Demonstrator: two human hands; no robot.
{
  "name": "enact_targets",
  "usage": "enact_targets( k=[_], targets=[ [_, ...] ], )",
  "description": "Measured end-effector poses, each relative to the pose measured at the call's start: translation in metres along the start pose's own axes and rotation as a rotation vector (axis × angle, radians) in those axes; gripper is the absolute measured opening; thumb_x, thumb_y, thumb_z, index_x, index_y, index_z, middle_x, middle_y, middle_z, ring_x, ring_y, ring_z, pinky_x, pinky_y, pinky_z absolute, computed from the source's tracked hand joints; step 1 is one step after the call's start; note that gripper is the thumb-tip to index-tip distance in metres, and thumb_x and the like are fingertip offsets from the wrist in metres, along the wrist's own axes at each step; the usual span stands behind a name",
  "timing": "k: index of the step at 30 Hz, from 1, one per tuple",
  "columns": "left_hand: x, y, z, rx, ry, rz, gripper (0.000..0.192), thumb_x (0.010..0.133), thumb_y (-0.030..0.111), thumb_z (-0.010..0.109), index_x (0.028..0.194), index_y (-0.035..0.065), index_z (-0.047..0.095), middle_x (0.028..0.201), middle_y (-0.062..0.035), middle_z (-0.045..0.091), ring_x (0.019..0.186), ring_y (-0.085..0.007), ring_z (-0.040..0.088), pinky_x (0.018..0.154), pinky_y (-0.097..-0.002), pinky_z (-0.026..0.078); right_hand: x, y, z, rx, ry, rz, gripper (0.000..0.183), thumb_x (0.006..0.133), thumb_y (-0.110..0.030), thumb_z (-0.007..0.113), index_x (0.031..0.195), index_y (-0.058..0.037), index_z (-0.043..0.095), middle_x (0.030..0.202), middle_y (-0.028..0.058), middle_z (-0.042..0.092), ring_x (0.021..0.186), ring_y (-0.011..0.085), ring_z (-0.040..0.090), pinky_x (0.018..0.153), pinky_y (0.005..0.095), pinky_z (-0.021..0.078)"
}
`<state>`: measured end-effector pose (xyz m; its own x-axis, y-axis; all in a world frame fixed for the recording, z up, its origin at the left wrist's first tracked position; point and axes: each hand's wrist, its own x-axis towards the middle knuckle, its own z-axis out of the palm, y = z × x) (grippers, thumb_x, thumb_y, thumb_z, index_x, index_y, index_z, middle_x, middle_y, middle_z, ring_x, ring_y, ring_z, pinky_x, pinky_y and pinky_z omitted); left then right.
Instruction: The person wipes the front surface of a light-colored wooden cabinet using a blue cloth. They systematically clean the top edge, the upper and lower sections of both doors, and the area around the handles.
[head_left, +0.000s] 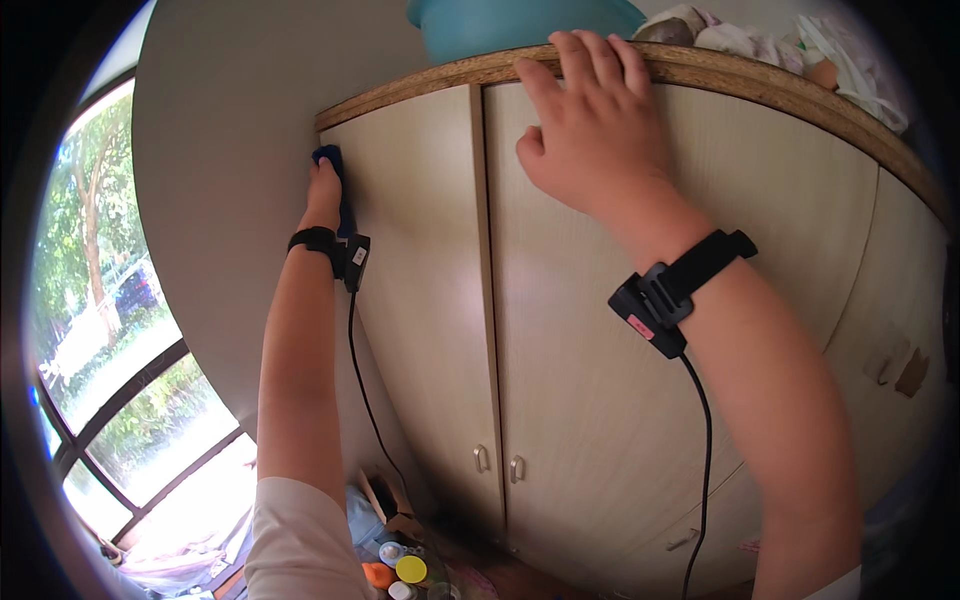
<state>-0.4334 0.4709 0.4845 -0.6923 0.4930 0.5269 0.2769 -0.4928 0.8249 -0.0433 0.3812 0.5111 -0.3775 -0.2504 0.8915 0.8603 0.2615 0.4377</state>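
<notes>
High at the left edge of a pale wood-grain wardrobe (420, 247), my left hand (324, 191) holds a dark blue cloth (330, 155) against the door. Part of the cloth is hidden behind the hand and wrist. My right hand (600, 127) lies on the upper part of the wardrobe with its fingers spread. Its fingertips rest on the chipboard top edge (720, 64), and nothing is held in it. Each wrist carries a black strap with a small cabled device.
A teal plastic basin (525, 26) and a heap of cloth and bags (757, 45) sit on top of the wardrobe. Two metal handles (499, 463) stick out low on the doors. Bottles, a yellow lid (411, 569) and a cardboard box (386, 499) stand below. A window (105, 247) is at left.
</notes>
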Motion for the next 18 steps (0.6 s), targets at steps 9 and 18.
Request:
enact_targets(
  k=[9, 18],
  targets=[
    [-0.077, 0.033, 0.065, 0.266, 0.182, 0.194, 0.062, 0.102, 0.04, 0.035, 0.155, 0.0083, 0.03, 0.153, -0.0251, 0.037, 0.138, -0.0426, 0.038, 0.115, -0.0477, 0.03, -0.004, -0.002, 0.003, 0.046, -0.029, 0.055, 0.045, 0.079, -0.021, 0.062, 0.122, -0.0095, 0.061, 0.136, 0.0162, 0.054, 0.134, 0.03, 0.043, 0.119, 0.0464, 0.0236],
    [-0.202, 0.047, 0.076, 0.286, 0.015, 1.064, 0.057, 0.103, 0.032, 0.038, 0.153, 0.006, 0.033, 0.155, -0.0274, 0.033, 0.142, -0.0459, 0.03, 0.116, -0.053, 0.023, -0.004, -0.002, 0.003, 0.076, 0.017, 0.05, 0.042, 0.076, -0.022, 0.065, 0.117, -0.0099, 0.063, 0.134, 0.0153, 0.056, 0.134, 0.0287, 0.045, 0.118, 0.0461, 0.0248]
  ],
)
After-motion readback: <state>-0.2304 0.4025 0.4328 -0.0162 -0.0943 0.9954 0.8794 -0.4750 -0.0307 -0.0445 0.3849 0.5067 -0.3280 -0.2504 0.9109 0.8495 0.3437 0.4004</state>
